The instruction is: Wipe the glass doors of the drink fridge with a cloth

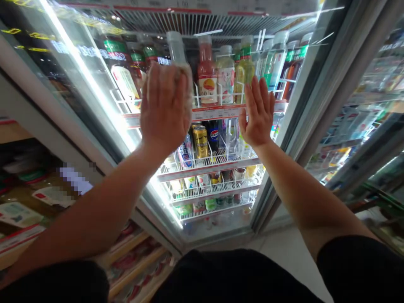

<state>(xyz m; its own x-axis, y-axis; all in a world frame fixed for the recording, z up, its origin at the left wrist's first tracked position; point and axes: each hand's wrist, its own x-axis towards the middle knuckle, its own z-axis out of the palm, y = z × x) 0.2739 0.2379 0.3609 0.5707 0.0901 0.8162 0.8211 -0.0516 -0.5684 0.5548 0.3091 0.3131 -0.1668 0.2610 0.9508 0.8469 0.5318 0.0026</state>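
Observation:
My left hand (164, 105) is wrapped round a clear bottle with a white cap (176, 48), held up in front of the top shelf of an open drinks fridge (208, 166). My right hand (257, 111) is raised with fingers stretched out, palm toward the shelf, close to the red price strip (217, 111) and holding nothing. Behind the hands stand a pink juice bottle (206, 73), a pale bottle (226, 75) and a green-capped yellow bottle (244, 67).
Lower wire shelves carry cans, among them a gold can (200, 141) and a Pepsi can (213, 134). The open glass door (72, 63) swings out at left. Snack shelves (28, 202) stand lower left; another fridge door (362, 105) is at right.

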